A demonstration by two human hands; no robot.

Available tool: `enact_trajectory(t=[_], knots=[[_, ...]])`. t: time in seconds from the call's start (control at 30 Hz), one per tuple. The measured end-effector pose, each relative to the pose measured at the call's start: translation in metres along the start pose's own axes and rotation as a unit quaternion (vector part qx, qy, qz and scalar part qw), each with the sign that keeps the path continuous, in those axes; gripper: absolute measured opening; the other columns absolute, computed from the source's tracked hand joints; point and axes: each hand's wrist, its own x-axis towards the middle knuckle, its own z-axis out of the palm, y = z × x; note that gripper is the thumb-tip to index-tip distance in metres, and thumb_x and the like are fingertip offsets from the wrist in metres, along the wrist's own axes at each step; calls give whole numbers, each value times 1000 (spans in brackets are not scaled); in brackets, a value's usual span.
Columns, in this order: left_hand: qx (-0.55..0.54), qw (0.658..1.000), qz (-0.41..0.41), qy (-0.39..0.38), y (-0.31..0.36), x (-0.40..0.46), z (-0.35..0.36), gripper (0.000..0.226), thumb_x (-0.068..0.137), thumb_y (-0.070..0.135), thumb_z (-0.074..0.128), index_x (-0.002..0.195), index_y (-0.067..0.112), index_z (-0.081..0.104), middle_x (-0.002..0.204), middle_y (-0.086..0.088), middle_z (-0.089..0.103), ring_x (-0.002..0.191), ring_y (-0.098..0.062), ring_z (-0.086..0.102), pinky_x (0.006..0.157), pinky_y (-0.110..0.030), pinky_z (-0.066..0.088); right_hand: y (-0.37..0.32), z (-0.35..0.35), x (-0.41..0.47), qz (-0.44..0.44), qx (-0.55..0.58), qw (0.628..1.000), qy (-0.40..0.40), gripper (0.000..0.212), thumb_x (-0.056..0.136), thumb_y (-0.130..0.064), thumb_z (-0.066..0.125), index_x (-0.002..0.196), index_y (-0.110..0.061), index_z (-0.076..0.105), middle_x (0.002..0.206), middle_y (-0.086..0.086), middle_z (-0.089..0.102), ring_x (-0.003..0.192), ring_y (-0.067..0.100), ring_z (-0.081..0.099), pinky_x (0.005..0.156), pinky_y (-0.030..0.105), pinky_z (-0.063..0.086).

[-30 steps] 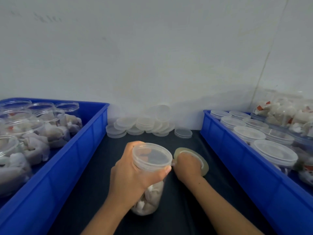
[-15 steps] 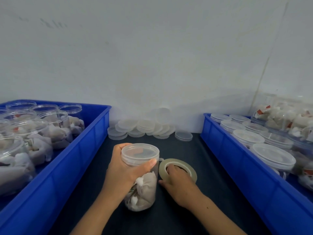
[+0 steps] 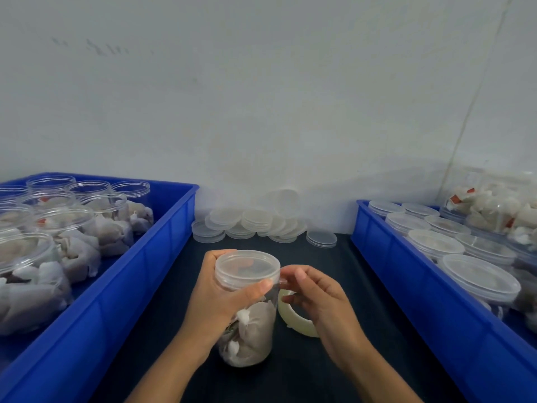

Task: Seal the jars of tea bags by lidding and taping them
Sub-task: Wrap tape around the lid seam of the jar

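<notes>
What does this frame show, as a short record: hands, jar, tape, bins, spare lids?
left hand: grips the lidded jar just under its lid
right hand: holds the tape roll, fingertips at the lid's edge
jar: upright on the dark mat, tea bags inside
left bin: open jars of tea bags
right bin: lidded jars
spare lids: piled by the wall
</notes>
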Motion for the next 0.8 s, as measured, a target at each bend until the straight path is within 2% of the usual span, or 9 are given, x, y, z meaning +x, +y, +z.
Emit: enact_trajectory(t=[0.07,0.13,0.2,0.27,0.37,0.57,0.67,0.8], knots=[[-8,1000,6,0,-1,0,0,82,43,52,83,112,19,53,99,18,68,90,4,65,70,-7,49,-1,10,-2,10,27,999,22,24,90,-23,58,99,-5,71,100,11,72,98,22,67,82,28,55],[-10,1000,7,3,-2,1,0,84,42,57,80,112,20,54,99,10,68,91,3,65,70,-9,50,-1,15,-3,11,10,999,51,20,87,-21,64,93,-3,72,94,8,74,90,19,68,74,21,54],[-5,1000,10,2,-3,1,0,84,41,59,78,112,22,53,101,8,67,92,3,65,72,-9,50,-3,16,-3,17,6,998,58,17,86,-19,66,91,-4,72,91,7,74,87,20,69,76,24,56],[-2,1000,10,2,-3,0,0,82,41,60,78,111,24,53,101,9,67,93,3,64,72,-10,50,-4,16,-3,19,18,998,61,15,87,-17,66,89,-4,73,90,7,74,83,18,69,75,24,56],[-2,1000,12,4,-2,0,1,80,45,58,84,110,25,53,99,19,66,92,3,65,71,-10,50,-9,15,-5,-23,37,996,77,9,86,-8,65,85,0,70,87,7,74,75,8,65,66,16,51],[9,1000,16,-4,-2,2,0,71,55,45,87,112,21,53,98,23,65,92,3,64,72,-8,49,-16,11,-8,-138,6,988,71,11,84,7,62,76,0,65,89,5,72,89,16,68,83,25,54],[12,1000,21,-15,-2,1,1,78,50,50,92,111,21,53,100,22,65,94,2,64,73,-8,49,-11,10,-5,-129,-10,987,94,10,84,5,63,76,-1,66,90,3,72,89,17,68,83,29,54],[-12,1000,9,-19,-5,2,1,81,44,55,81,111,21,53,100,21,67,94,1,65,72,-9,50,-6,15,2,-112,5,988,105,8,84,7,63,77,4,65,88,5,71,84,21,66,78,29,55]])
